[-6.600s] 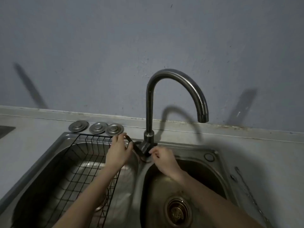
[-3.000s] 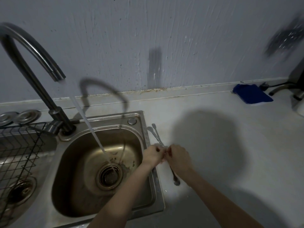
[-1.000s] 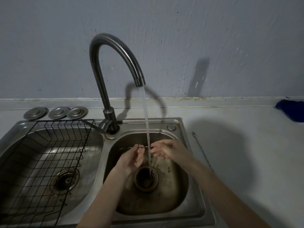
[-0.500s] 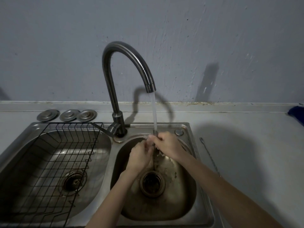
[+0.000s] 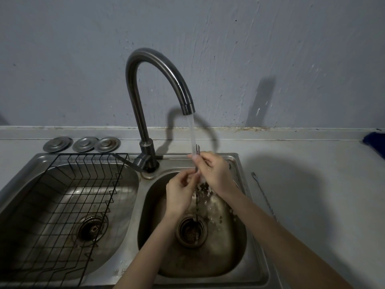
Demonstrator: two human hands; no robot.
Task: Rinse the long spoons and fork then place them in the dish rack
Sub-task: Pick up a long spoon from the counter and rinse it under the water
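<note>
Level a second ago, the long spoons (image 5: 196, 202) are now standing upright in the water stream (image 5: 192, 130) over the right basin (image 5: 237, 243), right hand (image 5: 215, 174) above left hand (image 5: 179, 195), curled fingers of both pinching the thin twisted metal stems. Lower ends are blurring into the dark drain (image 5: 190, 232). The slim fork (image 5: 263, 195) is lying on the counter (image 5: 316, 205).

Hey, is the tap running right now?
On. A water stream falls from the faucet spout onto the long spoons held in the right hand.
</note>
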